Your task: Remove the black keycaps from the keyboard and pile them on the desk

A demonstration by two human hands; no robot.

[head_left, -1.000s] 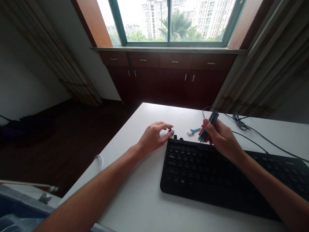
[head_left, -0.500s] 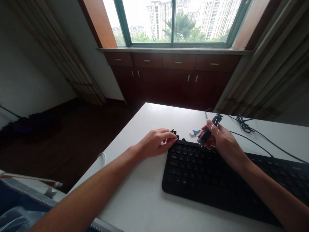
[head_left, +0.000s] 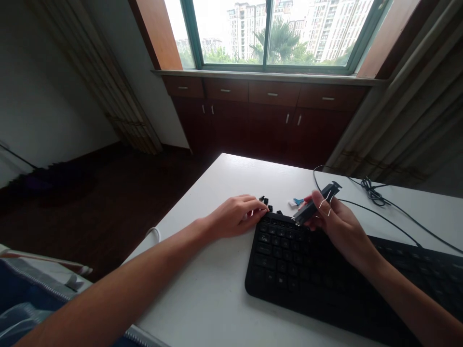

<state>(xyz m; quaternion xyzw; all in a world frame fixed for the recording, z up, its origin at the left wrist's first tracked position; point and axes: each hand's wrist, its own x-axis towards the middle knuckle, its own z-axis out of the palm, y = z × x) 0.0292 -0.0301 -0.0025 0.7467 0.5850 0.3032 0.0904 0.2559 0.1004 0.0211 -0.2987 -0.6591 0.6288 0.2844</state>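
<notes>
A black keyboard lies on the white table. My right hand grips a black keycap puller with wire prongs, held slanted just above the keyboard's top-left rows. My left hand rests on the table at the keyboard's top-left corner, fingers curled and fingertips touching the edge there. Two or three loose black keycaps lie on the table just beyond those fingertips.
A small blue brush lies behind the keyboard. A black cable runs across the far right of the table. The table's left edge drops to a dark floor. Cabinets and a window stand beyond.
My left hand slid from the loose keycaps back to the keyboard's corner. My right hand tilted the puller flatter and lower over the keys. The camera view shifted slightly.
</notes>
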